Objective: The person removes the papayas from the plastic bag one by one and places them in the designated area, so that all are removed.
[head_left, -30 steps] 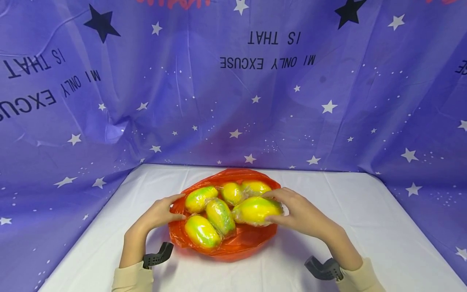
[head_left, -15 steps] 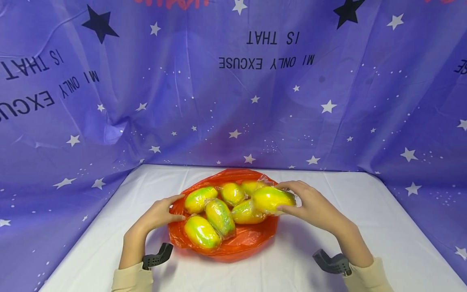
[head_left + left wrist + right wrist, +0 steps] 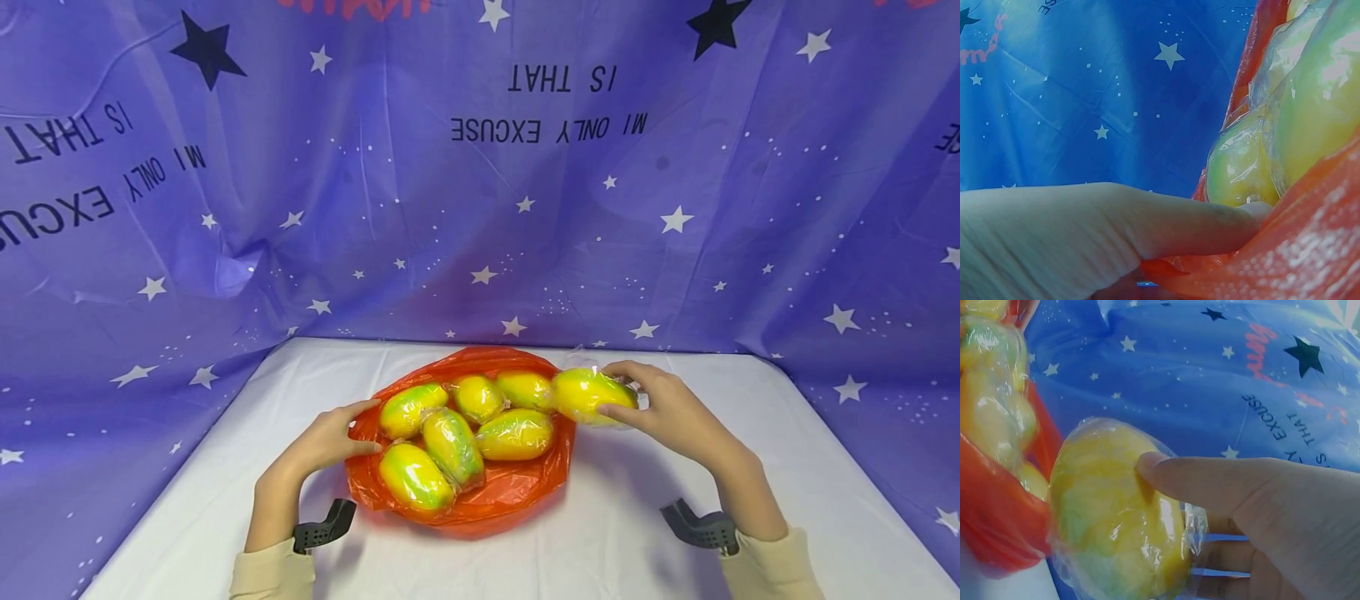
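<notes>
In the head view, a red plastic bag [image 3: 502, 500] lies spread on the white table with several yellow-green fruits [image 3: 516, 434] in it, each in clear wrap. My right hand [image 3: 667, 408] holds another wrapped fruit [image 3: 592, 395] by its right end, at the bag's right edge; in the right wrist view the thumb lies across this fruit [image 3: 1116, 519]. At the bag's left edge, my left hand [image 3: 330, 437] grips the plastic; the left wrist view shows its thumb against the red bag [image 3: 1297, 250], beside the fruits.
The white tabletop [image 3: 810, 500] extends on both sides of the bag. Behind it and at its sides hangs a purple-blue cloth [image 3: 420, 208] with stars and lettering. A dark wrist mount [image 3: 325, 525] sits at each wrist.
My right hand has moved right and slightly away from me with its fruit, from above the other fruits to the bag's right edge. A fruit formerly beneath it now shows. The left hand stays put.
</notes>
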Demonstrator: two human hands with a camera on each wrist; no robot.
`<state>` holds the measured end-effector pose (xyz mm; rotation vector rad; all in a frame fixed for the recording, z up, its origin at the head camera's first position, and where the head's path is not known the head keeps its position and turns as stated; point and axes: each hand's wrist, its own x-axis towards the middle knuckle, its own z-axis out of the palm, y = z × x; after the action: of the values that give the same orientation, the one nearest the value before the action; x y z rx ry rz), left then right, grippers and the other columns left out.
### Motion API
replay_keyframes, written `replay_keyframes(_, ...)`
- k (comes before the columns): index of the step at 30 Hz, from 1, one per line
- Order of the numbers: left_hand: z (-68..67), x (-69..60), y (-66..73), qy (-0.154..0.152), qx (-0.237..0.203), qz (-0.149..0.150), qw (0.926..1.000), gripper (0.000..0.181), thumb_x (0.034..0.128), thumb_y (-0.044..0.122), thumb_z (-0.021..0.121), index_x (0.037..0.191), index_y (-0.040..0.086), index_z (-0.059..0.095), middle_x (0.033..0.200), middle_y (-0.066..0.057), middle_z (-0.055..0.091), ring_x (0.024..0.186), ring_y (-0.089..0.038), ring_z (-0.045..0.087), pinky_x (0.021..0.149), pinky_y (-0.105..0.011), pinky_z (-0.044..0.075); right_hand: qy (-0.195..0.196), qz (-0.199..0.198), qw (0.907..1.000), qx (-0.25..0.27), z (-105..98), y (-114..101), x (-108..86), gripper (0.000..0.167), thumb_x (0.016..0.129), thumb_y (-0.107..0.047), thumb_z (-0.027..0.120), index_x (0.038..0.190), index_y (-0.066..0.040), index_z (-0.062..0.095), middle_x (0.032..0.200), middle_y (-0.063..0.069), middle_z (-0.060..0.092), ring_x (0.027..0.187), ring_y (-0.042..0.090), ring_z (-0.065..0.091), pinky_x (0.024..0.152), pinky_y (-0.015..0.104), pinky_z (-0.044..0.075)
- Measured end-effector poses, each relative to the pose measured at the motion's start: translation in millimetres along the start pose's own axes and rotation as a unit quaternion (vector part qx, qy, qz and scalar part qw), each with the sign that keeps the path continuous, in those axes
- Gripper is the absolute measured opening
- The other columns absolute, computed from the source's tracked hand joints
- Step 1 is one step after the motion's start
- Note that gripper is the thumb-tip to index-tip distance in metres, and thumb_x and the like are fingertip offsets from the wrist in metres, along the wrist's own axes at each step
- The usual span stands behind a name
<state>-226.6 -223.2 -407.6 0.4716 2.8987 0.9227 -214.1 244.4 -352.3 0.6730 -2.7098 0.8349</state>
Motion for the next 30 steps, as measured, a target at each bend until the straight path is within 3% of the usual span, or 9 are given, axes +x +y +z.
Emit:
replay_keyframes(8,-0.1,-0.3,0.4,0.001,-0.001,-0.002,1.0000,0.068,0.0785,0.024,0.079,0.136,-0.001,0.051,0.131,-0.024,0.054,0.121,-0.045,0.047,0.099,-0.060,0.035,-0.023,0.025,0.9994,0.000,-6.6,11.5,-1.7,0.049,0.084,-0.045,0.072,0.115,-0.008,0.065,0.105,0.001,0.067,0.095,0.022,0.061,0.081,0.046,0.051)
replay_keyframes(18,-0.9,0.2,-0.2,0.003,-0.004,0.001,1.0000,0.068,0.0786,0.023,0.079,0.136,-0.001,0.052,0.132,-0.024,0.054,0.122,-0.045,0.047,0.100,-0.060,0.035,-0.011,0.044,0.9990,-0.005,-12.1,26.8,-5.1,0.049,0.085,-0.041,0.074,0.115,-0.005,0.064,0.106,0.005,0.067,0.095,0.026,0.061,0.083,0.049,0.051)
replay_keyframes(30,-1.1,-0.1,-1.4,0.007,-0.016,0.002,0.9999,0.068,0.0788,0.023,0.079,0.136,0.000,0.051,0.132,-0.023,0.055,0.123,-0.043,0.047,0.101,-0.058,0.034,-0.005,0.053,0.9982,-0.028,-3.9,44.9,-14.4,0.049,0.085,-0.041,0.073,0.115,-0.004,0.064,0.105,0.008,0.068,0.093,0.027,0.062,0.079,0.050,0.051)
